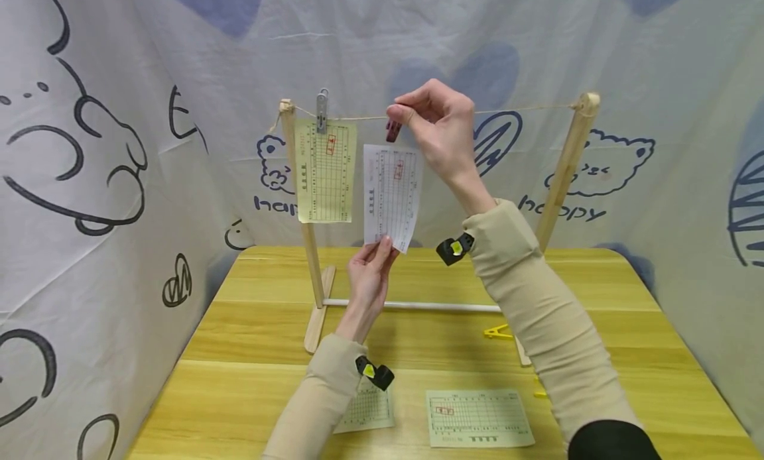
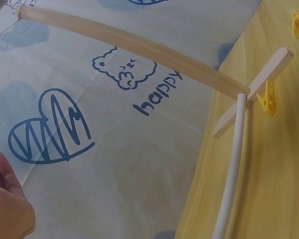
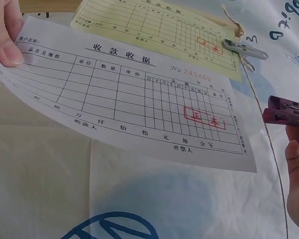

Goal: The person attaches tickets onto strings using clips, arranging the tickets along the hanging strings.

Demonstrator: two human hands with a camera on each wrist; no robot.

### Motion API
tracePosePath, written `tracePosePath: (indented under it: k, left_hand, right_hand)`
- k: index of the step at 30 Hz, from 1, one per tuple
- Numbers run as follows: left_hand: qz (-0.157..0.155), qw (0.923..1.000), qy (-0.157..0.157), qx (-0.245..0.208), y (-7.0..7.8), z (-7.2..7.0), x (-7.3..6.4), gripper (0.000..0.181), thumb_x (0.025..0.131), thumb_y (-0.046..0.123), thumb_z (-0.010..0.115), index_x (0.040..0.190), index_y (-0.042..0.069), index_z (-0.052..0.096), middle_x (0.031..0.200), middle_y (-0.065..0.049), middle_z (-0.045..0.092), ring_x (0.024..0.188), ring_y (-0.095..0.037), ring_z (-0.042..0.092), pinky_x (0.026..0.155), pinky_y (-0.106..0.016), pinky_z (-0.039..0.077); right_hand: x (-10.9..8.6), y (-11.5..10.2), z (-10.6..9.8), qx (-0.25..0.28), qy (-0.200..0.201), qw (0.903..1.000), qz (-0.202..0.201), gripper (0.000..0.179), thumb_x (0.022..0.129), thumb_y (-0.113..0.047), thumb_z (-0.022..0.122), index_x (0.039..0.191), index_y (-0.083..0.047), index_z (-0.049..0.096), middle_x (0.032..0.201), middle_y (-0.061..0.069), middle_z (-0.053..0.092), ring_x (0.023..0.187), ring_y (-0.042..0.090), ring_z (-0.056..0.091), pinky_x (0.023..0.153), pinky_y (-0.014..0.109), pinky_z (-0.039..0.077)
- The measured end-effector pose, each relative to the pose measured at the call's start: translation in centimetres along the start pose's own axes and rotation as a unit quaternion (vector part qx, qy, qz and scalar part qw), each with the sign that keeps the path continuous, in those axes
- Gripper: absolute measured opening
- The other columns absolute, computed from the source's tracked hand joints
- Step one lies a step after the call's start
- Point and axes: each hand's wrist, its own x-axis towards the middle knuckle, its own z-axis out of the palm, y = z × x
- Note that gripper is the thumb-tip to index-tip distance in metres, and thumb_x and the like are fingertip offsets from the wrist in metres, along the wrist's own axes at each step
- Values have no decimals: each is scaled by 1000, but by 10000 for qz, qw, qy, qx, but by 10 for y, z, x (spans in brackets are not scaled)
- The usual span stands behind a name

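Only partly visible, maroon clip (image 1: 393,130)

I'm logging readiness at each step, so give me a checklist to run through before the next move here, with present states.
Likely next move: clipping the slip.
1. White slip held by left hand: ok, pinched at its lower end.
2. Dark red clip in right hand: ok.
3. White slip's top edge up at the string: not ok, below it.
4. Dark red clip's jaws wide enough: cannot tell.
5. Yellow slip secured: ok, under the silver clip.
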Motion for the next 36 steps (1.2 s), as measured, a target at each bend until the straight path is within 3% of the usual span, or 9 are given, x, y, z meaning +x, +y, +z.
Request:
tracePosePath:
  k: [7, 19, 27, 36]
  left_hand:
    - [37, 10000, -19, -48, 2, 3, 4, 25, 97, -7, 58, 98, 11, 76, 99, -3, 79, 90, -12, 74, 85, -22, 63]
    - [127, 9998, -105, -65, 7, 11, 9, 26, 97, -7, 58, 97, 12, 76, 98, -3, 78, 90, -12, 75, 85, -22, 63]
    - [171, 9997, -107, -110, 8, 13, 11, 22, 97, -6, 59, 108, 5, 74, 102, -4, 78, 94, -14, 75, 90, -26, 62]
    - [265, 9993, -158, -202, 8, 15, 13, 26, 97, -7, 57, 96, 11, 76, 98, -3, 78, 91, -12, 75, 86, -24, 63]
  right_hand:
    - [8, -3, 1, 14, 45, 10000, -65, 12, 87, 2, 75, 91, 12, 69, 83, 21, 73, 70, 5, 69, 74, 23, 61]
    - [17, -2, 9, -236, 239, 9993, 173, 15, 87, -3, 77, 92, 10, 71, 85, 21, 74, 69, 0, 66, 68, 18, 57]
    - [17, -3, 13, -503, 357, 9977, 287, 18, 88, -8, 77, 94, 9, 72, 87, 24, 73, 67, -1, 63, 64, 16, 54]
    - [21, -6, 15, -471, 615, 9962, 393, 18, 86, -9, 79, 91, 7, 73, 78, 12, 72, 65, 8, 62, 61, 16, 53]
